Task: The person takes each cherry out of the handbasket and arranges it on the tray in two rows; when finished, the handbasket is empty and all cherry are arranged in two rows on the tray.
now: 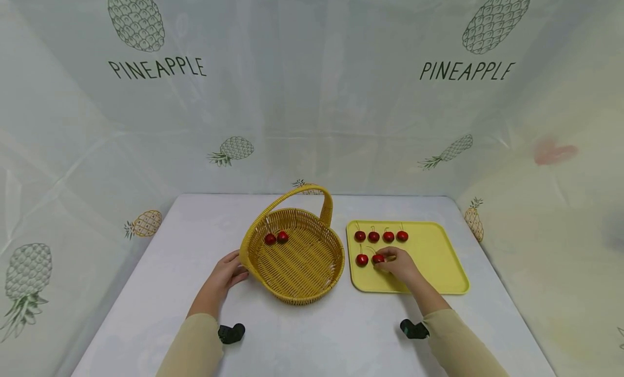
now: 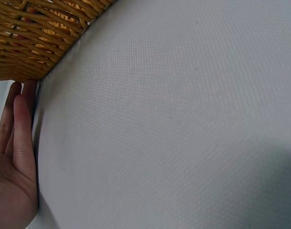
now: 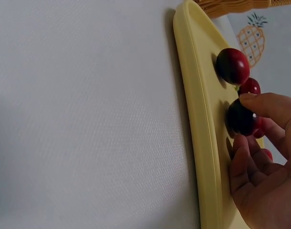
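A cherry [image 1: 377, 259] is between the right hand's [image 1: 398, 264] thumb and fingers, over the yellow tray [image 1: 436, 258]. In the right wrist view the thumb lies on top of this dark red cherry [image 3: 241, 118], with fingers below it. Another cherry [image 1: 362, 260] lies just left of it, and several more form a row along the tray's back. The left hand [image 1: 229, 271] rests at the left side of a woven basket [image 1: 297, 274] with an arched handle. In the left wrist view its fairly straight fingers [image 2: 22, 124] reach the basket's wall. Two cherries [image 1: 282, 237] lie inside the basket.
Basket and tray stand side by side on a white table [image 1: 322, 339], a narrow gap between them. A cloth printed with pineapples [image 1: 236, 148] hangs behind and beside the table. Dark straps [image 1: 414, 329] show at both wrists.
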Tool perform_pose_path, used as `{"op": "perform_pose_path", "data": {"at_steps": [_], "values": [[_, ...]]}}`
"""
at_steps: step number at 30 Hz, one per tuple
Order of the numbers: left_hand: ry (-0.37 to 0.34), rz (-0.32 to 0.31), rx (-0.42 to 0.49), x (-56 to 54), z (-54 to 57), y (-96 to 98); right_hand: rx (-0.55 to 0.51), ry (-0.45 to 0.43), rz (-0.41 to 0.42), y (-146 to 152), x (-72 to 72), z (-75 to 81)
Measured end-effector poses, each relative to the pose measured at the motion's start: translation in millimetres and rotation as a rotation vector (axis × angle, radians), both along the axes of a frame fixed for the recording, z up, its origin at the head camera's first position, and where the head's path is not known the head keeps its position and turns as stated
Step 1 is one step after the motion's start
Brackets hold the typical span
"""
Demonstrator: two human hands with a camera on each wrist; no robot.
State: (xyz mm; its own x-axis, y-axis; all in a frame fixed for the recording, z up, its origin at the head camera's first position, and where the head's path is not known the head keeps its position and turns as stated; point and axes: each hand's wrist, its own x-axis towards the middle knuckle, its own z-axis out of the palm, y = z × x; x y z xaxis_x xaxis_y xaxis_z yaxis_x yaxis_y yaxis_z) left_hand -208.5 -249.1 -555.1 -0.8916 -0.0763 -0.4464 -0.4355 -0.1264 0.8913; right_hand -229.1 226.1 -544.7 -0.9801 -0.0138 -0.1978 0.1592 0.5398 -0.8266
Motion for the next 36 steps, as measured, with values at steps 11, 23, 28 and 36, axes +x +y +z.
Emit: {"op": "perform_pose_path", "data": {"at_steps": [11, 23, 28, 36], "values": [[0.001, -0.003, 0.008, -1.4, 0.3, 0.3, 0.019, -0.002, -0.003, 1, -0.2, -0.2], [-0.003, -0.003, 0.005, 2.5, 2.9, 1.0, -0.016, -0.006, -0.013, 0, 0.4, 8.2], [0.000, -0.009, 0.002, 3.6, 3.0, 1.4, -0.002, 0.053, 0.018, -8, -4.3, 31.6], [0.010, -0.005, -0.007, 3.4, 2.4, 2.1, -0.070, 0.125, 0.124, -48, -4.9, 70.7]]}}
